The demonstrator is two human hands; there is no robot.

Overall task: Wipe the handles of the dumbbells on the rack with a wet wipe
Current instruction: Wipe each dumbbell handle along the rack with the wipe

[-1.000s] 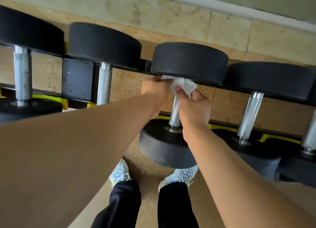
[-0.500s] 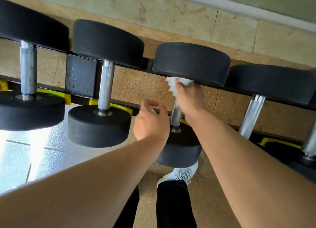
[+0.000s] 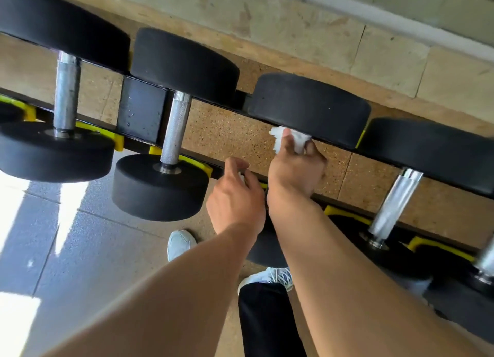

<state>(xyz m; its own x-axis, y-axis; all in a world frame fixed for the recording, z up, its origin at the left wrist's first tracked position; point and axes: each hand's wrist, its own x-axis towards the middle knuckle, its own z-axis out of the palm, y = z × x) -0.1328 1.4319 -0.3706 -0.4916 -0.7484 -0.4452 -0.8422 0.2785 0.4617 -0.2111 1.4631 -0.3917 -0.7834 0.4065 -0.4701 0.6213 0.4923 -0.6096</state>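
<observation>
Two hands: right (image 3: pixel 295 166) clutching wet wipe (image 3: pixel 290 138) (handle hidden); left (image 3: pixel 235 199) loosely curled, empty.

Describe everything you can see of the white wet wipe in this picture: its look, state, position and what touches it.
The wet wipe is a small white sheet, crumpled and bunched, looking soft and thin. Only part of it shows, poking out above and between the fingers of the right hand, which grips it. It sits right under the far black head of the third dumbbell, where the handle would be; the handle itself is hidden by the hand.
</observation>
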